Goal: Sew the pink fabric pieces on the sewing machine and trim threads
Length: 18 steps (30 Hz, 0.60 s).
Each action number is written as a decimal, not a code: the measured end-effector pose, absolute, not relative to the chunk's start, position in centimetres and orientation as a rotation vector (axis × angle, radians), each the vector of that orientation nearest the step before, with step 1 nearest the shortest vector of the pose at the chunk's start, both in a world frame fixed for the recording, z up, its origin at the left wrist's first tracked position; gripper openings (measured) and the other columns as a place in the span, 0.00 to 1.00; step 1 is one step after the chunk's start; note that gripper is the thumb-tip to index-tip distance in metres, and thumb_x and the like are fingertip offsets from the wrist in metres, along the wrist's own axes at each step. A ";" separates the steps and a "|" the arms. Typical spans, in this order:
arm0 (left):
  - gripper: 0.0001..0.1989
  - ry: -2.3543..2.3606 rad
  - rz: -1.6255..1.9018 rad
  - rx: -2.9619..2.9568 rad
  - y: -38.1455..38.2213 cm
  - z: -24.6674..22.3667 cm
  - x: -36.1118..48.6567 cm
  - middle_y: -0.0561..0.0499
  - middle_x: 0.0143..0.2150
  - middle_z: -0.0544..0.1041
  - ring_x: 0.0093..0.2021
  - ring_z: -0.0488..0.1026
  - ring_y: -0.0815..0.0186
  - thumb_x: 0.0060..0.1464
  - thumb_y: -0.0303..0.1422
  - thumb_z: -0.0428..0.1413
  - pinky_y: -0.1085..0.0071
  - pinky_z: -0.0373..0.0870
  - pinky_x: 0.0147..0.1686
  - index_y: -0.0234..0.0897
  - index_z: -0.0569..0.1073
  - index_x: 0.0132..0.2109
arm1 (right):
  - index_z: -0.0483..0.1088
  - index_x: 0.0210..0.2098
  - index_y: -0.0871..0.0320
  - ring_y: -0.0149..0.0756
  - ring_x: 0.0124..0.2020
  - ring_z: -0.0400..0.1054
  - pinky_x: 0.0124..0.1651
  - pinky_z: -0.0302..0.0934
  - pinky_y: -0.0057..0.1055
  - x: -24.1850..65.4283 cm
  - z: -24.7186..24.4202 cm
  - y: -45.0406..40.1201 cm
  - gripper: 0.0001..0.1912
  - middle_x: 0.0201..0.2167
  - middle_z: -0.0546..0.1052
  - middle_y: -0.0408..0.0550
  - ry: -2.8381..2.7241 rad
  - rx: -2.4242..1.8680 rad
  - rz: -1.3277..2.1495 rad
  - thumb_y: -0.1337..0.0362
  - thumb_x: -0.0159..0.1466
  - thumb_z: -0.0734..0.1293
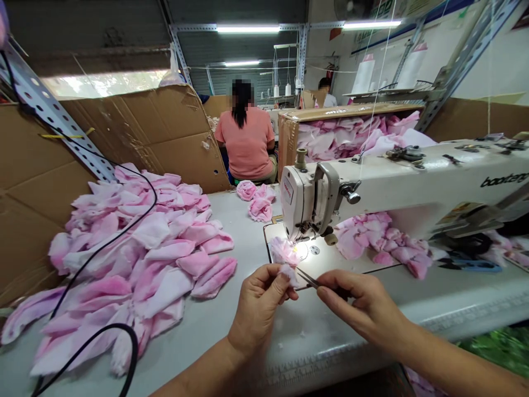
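Note:
My left hand [258, 306] pinches a small tuft of pink-and-white plush fabric [285, 256] between fingers and thumb. My right hand [363, 303] grips a slim metal tool, probably small snips or tweezers [308, 278]. Its tip points at the plush, very close to my left fingers. Both hands are in front of the needle area of a white industrial sewing machine [326, 187], over its lit table. The tool's exact type is hard to tell because my fingers cover part of it.
A large heap of pink plush pieces [140, 253] lies to the left, with a small pile [256, 201] beyond. More plush [380, 242] sits under the machine arm, near blue-handled scissors [469, 265]. A co-worker in a pink shirt [246, 144] sits at the back, behind cardboard sheets [144, 138].

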<state>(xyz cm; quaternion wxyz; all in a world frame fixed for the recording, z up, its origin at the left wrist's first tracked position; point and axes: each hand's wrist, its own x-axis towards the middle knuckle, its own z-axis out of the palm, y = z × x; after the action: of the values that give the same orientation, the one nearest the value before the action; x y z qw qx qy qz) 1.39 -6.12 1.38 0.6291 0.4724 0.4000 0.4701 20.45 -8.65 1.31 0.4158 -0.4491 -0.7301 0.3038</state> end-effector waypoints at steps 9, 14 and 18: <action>0.13 0.938 1.071 1.141 -6.2 0.8 1.4 0.49 0.27 0.77 0.26 0.65 0.71 0.57 0.40 0.59 0.75 0.60 0.27 0.33 0.75 0.36 | 0.71 0.36 0.59 0.28 0.22 0.63 0.24 0.58 0.23 18.7 1.6 -8.9 0.13 0.24 0.72 0.43 -1.757 -1.077 0.962 0.59 0.69 0.59; 0.12 0.953 1.085 1.122 -6.4 0.7 1.5 0.49 0.29 0.78 0.27 0.68 0.70 0.56 0.40 0.60 0.75 0.61 0.27 0.34 0.75 0.36 | 0.69 0.35 0.58 0.26 0.20 0.61 0.22 0.54 0.22 18.4 1.7 -8.8 0.09 0.22 0.71 0.40 -1.831 -1.047 0.770 0.63 0.68 0.60; 0.12 0.959 1.074 1.116 -6.4 0.4 1.6 0.48 0.30 0.78 0.28 0.69 0.69 0.57 0.41 0.59 0.75 0.61 0.28 0.34 0.75 0.37 | 0.66 0.31 0.57 0.26 0.20 0.60 0.23 0.53 0.22 18.3 1.3 -8.8 0.09 0.20 0.69 0.39 -1.872 -1.086 0.663 0.64 0.67 0.59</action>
<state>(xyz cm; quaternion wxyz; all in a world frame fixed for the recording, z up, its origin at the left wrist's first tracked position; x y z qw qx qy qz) 1.58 -6.42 0.41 0.6132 0.4841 0.4158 0.4656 18.31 -8.76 1.31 0.4249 -0.4344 -0.7487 0.2652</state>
